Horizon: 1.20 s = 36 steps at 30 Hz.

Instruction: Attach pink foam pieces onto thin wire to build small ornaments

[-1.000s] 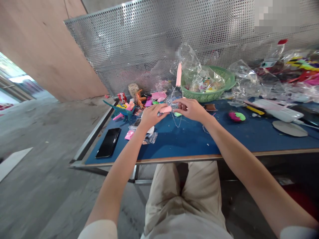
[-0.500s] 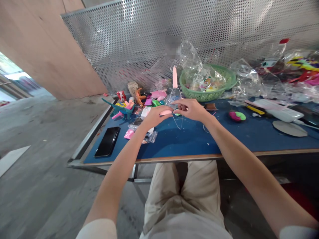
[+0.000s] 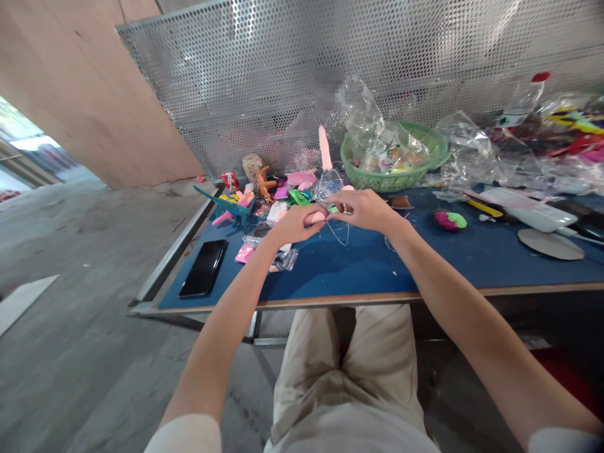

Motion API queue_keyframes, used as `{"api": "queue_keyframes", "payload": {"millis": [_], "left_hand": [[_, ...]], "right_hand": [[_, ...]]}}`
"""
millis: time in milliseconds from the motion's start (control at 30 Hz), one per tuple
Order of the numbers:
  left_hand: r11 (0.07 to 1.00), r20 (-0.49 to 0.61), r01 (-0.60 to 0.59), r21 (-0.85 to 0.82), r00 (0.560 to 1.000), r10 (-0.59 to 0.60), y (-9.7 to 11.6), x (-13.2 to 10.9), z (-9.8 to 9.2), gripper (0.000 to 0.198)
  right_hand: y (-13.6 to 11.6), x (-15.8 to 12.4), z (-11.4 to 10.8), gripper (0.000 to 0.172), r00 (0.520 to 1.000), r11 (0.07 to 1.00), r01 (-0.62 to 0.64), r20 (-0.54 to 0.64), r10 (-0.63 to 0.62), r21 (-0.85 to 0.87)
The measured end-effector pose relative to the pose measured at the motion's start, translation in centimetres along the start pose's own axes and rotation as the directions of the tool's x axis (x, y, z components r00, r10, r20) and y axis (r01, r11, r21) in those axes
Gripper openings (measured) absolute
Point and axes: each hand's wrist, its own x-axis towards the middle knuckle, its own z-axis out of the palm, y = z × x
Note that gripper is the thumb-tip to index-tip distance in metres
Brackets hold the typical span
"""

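My left hand (image 3: pixel 302 223) is closed around a soft pink clay-like lump (image 3: pixel 316 218), which shows between thumb and fingers. Close against it, my right hand (image 3: pixel 356 209) is closed, its thumb and fingertips together by the lump's right end; what they pinch is hidden. A thin wire loop (image 3: pixel 340 236) hangs below the fingertips. Behind the hands rises a long pink clay-like piece (image 3: pixel 325 150), tilted slightly left, with thin wire running down from its lower end. It seems joined to the wire at my hands, though the link is partly hidden.
On the blue table (image 3: pixel 349 277) lie a black phone (image 3: pixel 204 268), small plastic packets (image 3: pixel 278 258), a teal dinosaur figure (image 3: pixel 236 209) and a magenta-and-green lump (image 3: pixel 450 220). A green basket (image 3: pixel 391 182) holds clear wrapping. Farther right are a yellow cutter (image 3: pixel 484 209) and a bottle (image 3: pixel 519 113).
The long pink piece has swung a little left and now leans. The lump in my left hand looks turned and rounder. My right hand has shifted slightly, its fingers drawn closer together.
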Motion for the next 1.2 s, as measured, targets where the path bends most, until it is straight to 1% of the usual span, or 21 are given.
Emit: {"api": "queue_keyframes", "payload": {"millis": [133, 233, 333, 400, 467, 533, 600, 667, 733, 833, 900, 967, 1033, 1100, 1133, 1200], "left_hand": [[0.996, 0.02, -0.006, 0.086, 1.0, 0.004, -0.4, 0.0, 0.2, 0.019], [0.997, 0.013, -0.016, 0.082, 1.0, 0.015, -0.4, 0.1, 0.3, 0.021], [1.0, -0.024, -0.01, 0.015, 1.0, 0.011, -0.3, 0.0, 0.2, 0.026], [0.999, -0.082, 0.013, -0.046, 0.997, -0.017, -0.4, 0.0, 0.2, 0.029], [0.991, -0.151, 0.045, -0.124, 0.986, -0.064, -0.8, -0.2, 0.2, 0.037], [0.978, -0.197, 0.087, -0.19, 0.972, -0.124, -1.5, -0.3, 0.3, 0.05], [0.972, -0.221, 0.124, -0.2, 0.961, -0.168, -2.4, -0.4, 0.3, 0.056], [0.979, -0.26, 0.13, -0.155, 0.951, -0.168, -3.2, -0.4, 0.4, 0.053], [0.99, -0.298, 0.111, -0.087, 0.945, -0.132, -3.7, -0.5, 0.3, 0.044], [0.996, -0.336, 0.089, -0.001, 0.938, -0.084, -3.8, -0.5, 0.0, 0.029], [0.995, -0.348, 0.096, 0.0, 0.933, -0.09, -3.5, -0.5, -0.1, 0.025], [0.991, -0.345, 0.112, -0.067, 0.93, -0.129, -3.0, -0.5, -0.3, 0.026], [0.97, -0.321, 0.134, -0.203, 0.927, -0.196, -2.6, -0.5, -0.4, 0.038], [0.914, -0.275, 0.176, -0.364, 0.918, -0.287, -2.3, -0.5, -0.5, 0.052], [0.875, -0.245, 0.205, -0.438, 0.91, -0.336, -2.2, -0.4, -0.5, 0.055], [0.792, -0.182, 0.259, -0.553, 0.89, -0.418, -2.1, -0.3, -0.4, 0.055]], "right_hand": [[-0.4, 0.1, -0.4, 0.028, 0.999, 0.998, 0.022, 0.033, -0.02, -0.058], [-0.4, 0.1, -0.4, 0.028, 0.999, 0.998, 0.018, 0.034, -0.015, -0.062], [-0.2, 0.0, -0.4, 0.03, 1.0, 1.0, -0.006, 0.012, 0.006, -0.024], [0.2, 0.0, -0.4, 0.032, 0.999, 0.999, -0.031, -0.015, 0.032, 0.025], [0.6, 0.0, -0.3, 0.035, 0.997, 0.995, -0.058, -0.047, 0.063, 0.087], [1.0, 0.0, -0.3, 0.038, 0.992, 0.985, -0.085, -0.08, 0.098, 0.153], [1.5, 0.0, -0.3, 0.04, 0.985, 0.972, -0.112, -0.106, 0.136, 0.206], [1.8, 0.0, -0.2, 0.042, 0.978, 0.962, -0.137, -0.119, 0.169, 0.236], [2.0, -0.1, -0.1, 0.043, 0.974, 0.957, -0.154, -0.123, 0.188, 0.245], [2.0, -0.1, 0.0, 0.043, 0.975, 0.958, -0.153, -0.122, 0.187, 0.242], [1.9, -0.1, -0.1, 0.043, 0.978, 0.96, -0.141, -0.12, 0.173, 0.241], [1.8, -0.1, -0.1, 0.042, 0.98, 0.962, -0.131, -0.116, 0.163, 0.242], [1.8, -0.1, -0.2, 0.042, 0.981, 0.962, -0.122, -0.117, 0.155, 0.244], [1.8, -0.1, -0.1, 0.042, 0.981, 0.963, -0.116, -0.125, 0.149, 0.242], [1.9, -0.1, -0.1, 0.042, 0.98, 0.964, -0.114, -0.134, 0.149, 0.239], [2.0, -0.1, 0.0, 0.041, 0.975, 0.966, -0.118, -0.157, 0.156, 0.231]]}}
